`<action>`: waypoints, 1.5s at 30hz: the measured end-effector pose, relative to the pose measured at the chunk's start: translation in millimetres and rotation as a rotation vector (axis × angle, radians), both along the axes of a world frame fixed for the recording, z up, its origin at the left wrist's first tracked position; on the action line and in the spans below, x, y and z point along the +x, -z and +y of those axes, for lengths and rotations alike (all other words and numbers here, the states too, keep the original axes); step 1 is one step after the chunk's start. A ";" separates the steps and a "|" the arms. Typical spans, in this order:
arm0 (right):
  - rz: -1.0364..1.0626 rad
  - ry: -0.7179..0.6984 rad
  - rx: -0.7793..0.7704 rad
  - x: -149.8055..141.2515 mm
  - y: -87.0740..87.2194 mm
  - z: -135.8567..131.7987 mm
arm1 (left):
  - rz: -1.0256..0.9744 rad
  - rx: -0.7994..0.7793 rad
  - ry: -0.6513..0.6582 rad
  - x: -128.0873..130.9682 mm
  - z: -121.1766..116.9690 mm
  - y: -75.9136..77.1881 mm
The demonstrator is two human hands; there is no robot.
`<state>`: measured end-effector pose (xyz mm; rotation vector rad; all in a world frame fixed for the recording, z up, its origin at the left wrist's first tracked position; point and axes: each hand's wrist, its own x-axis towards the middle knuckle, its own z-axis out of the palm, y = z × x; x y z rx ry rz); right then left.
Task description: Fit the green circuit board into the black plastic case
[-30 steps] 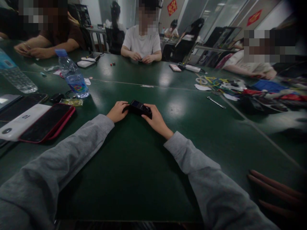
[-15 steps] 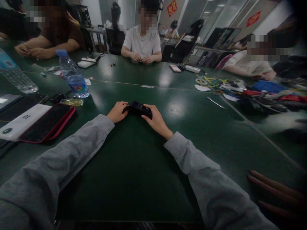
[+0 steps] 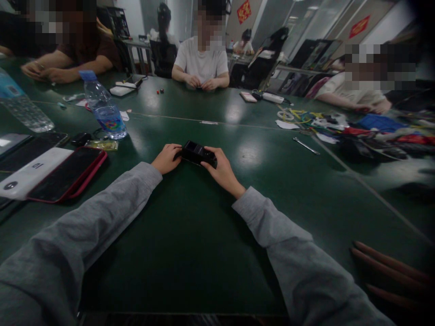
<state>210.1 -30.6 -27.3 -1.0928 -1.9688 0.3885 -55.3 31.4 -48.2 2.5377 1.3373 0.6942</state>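
Slipping out from between the two hands is the likeliest mishap for the small black box-shaped device with a dark square screen. It sits directly between the left grip and the right grip, its right end angled nearer the wearer than its left. The left grip grasps one end with thumb and fingers; the right grip clasps the other, fingers on the far side and thumb on the near edge. How firmly either squeezes cannot be told, nor whether the underside touches the dark green, glossy surface. Uneven pressure could twist the device, and a thumb shifting on its face might press a control by accident.

Just outward from the left grip, the clear plastic water bottle with a blue cap could topple if that hand swings away carelessly. Nearer the wearer on that side, the dark-screened phone with a red case lies close to the grey cloth left sleeve, which may drag it. Well right of the grip, the slim silver metal wrench and the tangled multicoloured cable heap seem less exposed. Another person's fingers reach in beyond the right forearm, so an elbow moving outward could bump them.
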 end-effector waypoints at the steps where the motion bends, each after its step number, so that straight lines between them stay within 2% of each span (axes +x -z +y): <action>1: 0.000 0.005 -0.001 -0.1 -0.3 -0.2 | -0.004 0.004 0.002 -0.1 0.1 0.1; 17: 0.081 0.024 0.115 1.8 3.4 3.4 | 0.018 0.018 -0.005 -0.7 3.8 5.7; 22: 0.125 0.018 0.182 4.9 -5.8 8.0 | -0.006 0.032 0.001 -1.7 5.2 8.9; 28: 0.135 0.119 0.198 20.8 -16.2 18.9 | -0.003 0.016 0.005 -1.3 2.6 5.3; 36: 0.124 0.318 0.151 55.2 3.5 41.7 | 0.020 0.014 -0.003 -0.6 1.9 3.2; 40: 0.086 0.399 0.118 63.3 14.8 46.3 | 0.012 0.015 -0.003 -1.2 2.5 4.3; 45: -0.024 0.411 0.020 62.8 20.9 45.2 | 0.031 0.006 -0.011 -0.1 2.0 3.2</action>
